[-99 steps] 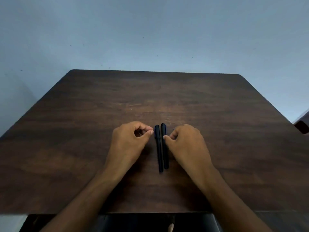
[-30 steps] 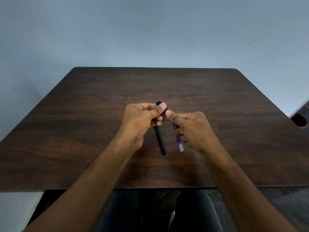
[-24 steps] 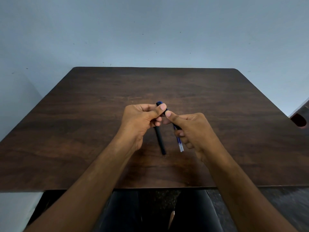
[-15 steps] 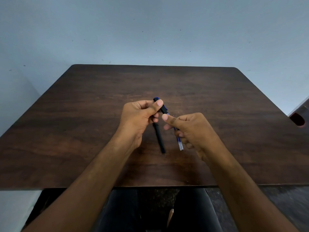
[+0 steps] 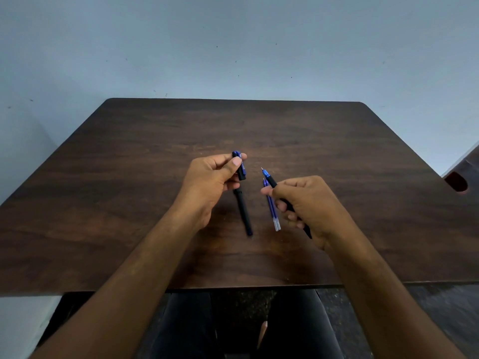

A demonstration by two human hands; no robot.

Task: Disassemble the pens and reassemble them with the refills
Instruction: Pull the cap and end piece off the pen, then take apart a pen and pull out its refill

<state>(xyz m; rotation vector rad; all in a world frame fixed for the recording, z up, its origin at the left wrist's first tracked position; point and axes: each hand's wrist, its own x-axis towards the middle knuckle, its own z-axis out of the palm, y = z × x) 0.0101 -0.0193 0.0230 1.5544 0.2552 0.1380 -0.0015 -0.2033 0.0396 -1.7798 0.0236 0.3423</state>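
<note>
My left hand (image 5: 211, 181) pinches a black pen cap with a blue end (image 5: 239, 165), lifted above the table. My right hand (image 5: 308, 203) grips an uncapped black pen (image 5: 270, 180) with its blue tip pointing up and away. A second black pen (image 5: 243, 212) lies capped on the dark wooden table (image 5: 129, 203) between my hands. Two blue refills (image 5: 272, 211) lie side by side on the table just left of my right hand, partly behind the held pen.
The table's near edge runs across the lower part of the view, with dark-clothed legs below it. A dark object with a red opening (image 5: 457, 181) sits off the table's right side. A pale wall stands behind.
My hands have pulled apart: the cap has come off the pen, the left hand holding the cap, the right holding the pen body. Earlier both pens lay together on the table.
</note>
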